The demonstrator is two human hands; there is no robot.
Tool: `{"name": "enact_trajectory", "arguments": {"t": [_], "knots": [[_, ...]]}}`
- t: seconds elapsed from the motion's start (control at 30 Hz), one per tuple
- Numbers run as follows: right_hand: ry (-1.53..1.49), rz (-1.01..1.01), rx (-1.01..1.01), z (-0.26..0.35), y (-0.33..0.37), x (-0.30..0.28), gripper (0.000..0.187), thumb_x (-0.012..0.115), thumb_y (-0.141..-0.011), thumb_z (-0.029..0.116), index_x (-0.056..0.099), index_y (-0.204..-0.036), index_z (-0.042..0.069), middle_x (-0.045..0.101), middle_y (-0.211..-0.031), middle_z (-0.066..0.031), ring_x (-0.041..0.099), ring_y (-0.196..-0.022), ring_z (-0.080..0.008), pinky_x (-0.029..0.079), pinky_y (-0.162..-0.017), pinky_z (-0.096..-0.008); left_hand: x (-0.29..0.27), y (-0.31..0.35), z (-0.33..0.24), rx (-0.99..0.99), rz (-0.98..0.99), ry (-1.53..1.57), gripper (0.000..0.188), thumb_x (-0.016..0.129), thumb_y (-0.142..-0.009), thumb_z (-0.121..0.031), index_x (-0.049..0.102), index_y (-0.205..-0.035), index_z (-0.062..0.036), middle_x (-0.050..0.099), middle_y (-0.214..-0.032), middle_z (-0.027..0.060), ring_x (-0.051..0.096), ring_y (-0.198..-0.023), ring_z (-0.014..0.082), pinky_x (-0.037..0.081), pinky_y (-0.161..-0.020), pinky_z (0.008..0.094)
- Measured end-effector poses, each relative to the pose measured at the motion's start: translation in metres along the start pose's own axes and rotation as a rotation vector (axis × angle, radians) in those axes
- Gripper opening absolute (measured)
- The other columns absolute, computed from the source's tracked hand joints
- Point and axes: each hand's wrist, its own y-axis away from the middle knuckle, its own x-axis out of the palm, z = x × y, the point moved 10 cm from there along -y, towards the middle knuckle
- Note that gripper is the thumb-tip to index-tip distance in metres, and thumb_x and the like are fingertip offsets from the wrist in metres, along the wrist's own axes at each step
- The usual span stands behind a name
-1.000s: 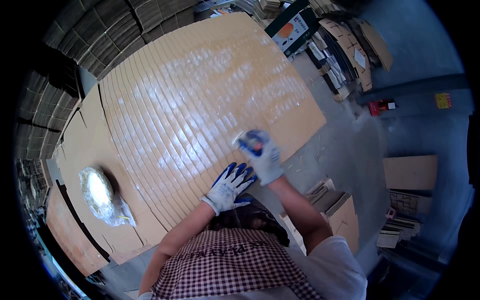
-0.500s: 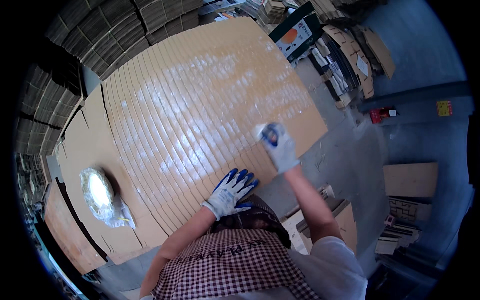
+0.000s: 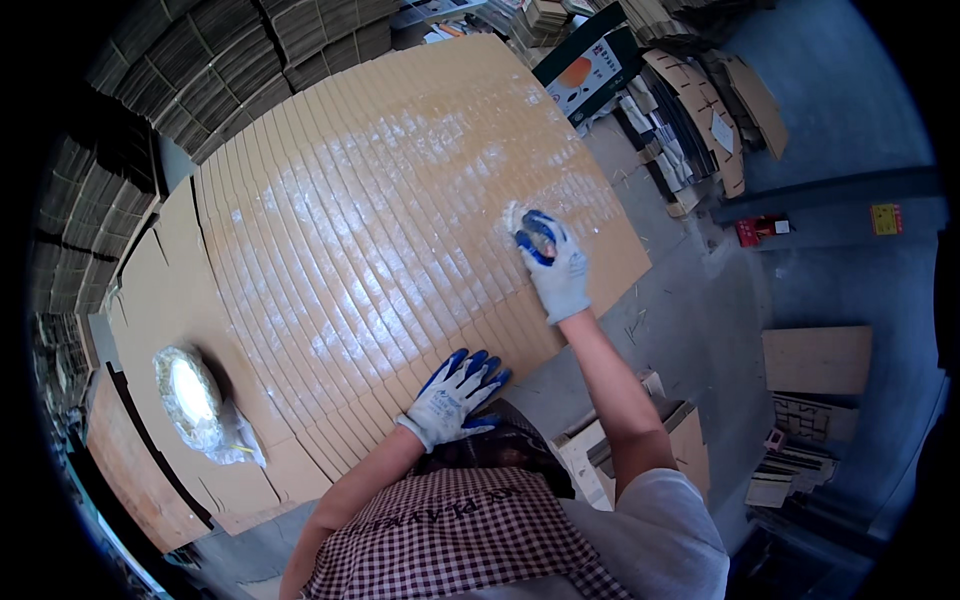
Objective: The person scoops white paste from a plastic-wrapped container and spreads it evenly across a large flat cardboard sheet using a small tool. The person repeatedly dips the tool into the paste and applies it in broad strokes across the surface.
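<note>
Overlapping sheets of brown cardboard lie fanned out in narrow steps, with wet, shiny white streaks across them. My right hand, in a white glove with blue fingertips, curls around a small whitish brush or pad; its exact kind is mostly hidden by the fingers. That tool touches the rightmost sheet. Near the close edge, my left hand, gloved the same way, rests on the cardboard with fingers spread and nothing in it. At the left stands a plastic-wrapped bowl with bright white contents.
Bundled cardboard stacks rise at the far left. A green box panel with an orange fruit picture and cardboard scraps lie beyond the right corner. Beside my right arm is an open carton on the grey floor.
My right hand has moved forward and slightly left with the whitish tool, further onto the rightmost sheet. My left hand stays spread in the same place on the cardboard.
</note>
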Motion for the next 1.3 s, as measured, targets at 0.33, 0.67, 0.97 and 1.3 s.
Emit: {"name": "enact_trajectory", "arguments": {"t": [0.33, 0.67, 0.97, 1.3], "knots": [[0.059, 0.024, -0.090, 0.003, -0.007, 0.008, 0.039, 0.065, -0.069, 0.011, 0.053, -0.106, 0.007, 0.055, -0.106, -0.0134, 0.056, -0.092, -0.0299, 0.046, -0.077, -0.0338, 0.000, 0.001, 0.000, -0.011, 0.000, -0.017, 0.066, 0.042, -0.080, -0.050, 0.028, -0.132, -0.0111, 0.030, -0.134, 0.0125, 0.025, -0.126, 0.0271, 0.011, -0.106, 0.0425], [0.267, 0.204, -0.302, 0.006, 0.015, 0.024, 0.035, 0.058, -0.068, 0.004, 0.055, -0.102, 0.008, 0.055, -0.107, -0.0113, 0.056, -0.092, -0.0274, 0.046, -0.077, -0.0345, 0.000, -0.001, 0.000, -0.007, -0.006, -0.026, 0.068, 0.043, -0.079, -0.050, 0.026, -0.134, -0.0121, 0.030, -0.134, 0.0126, 0.026, -0.125, 0.0282, 0.013, -0.105, 0.0435], [0.345, 0.264, -0.327, 0.000, 0.013, 0.023, 0.045, 0.057, -0.064, 0.005, 0.052, -0.108, 0.010, 0.053, -0.109, -0.0101, 0.054, -0.092, -0.0273, 0.044, -0.079, -0.0362, -0.001, -0.001, 0.000, 0.003, -0.019, -0.044, 0.067, 0.043, -0.080, -0.050, 0.028, -0.133, -0.0116, 0.031, -0.134, 0.0127, 0.027, -0.125, 0.0283, 0.013, -0.105, 0.0432], [0.484, 0.372, -0.429, 0.024, 0.036, 0.037, 0.043, 0.060, -0.063, 0.008, 0.054, -0.105, 0.009, 0.050, -0.113, -0.0104, 0.050, -0.100, -0.0263, 0.043, -0.080, -0.0373, -0.001, 0.001, 0.000, -0.009, -0.016, -0.021, 0.066, 0.044, -0.080, -0.049, 0.030, -0.132, -0.0110, 0.032, -0.133, 0.0127, 0.027, -0.125, 0.0280, 0.014, -0.105, 0.0433]]}}
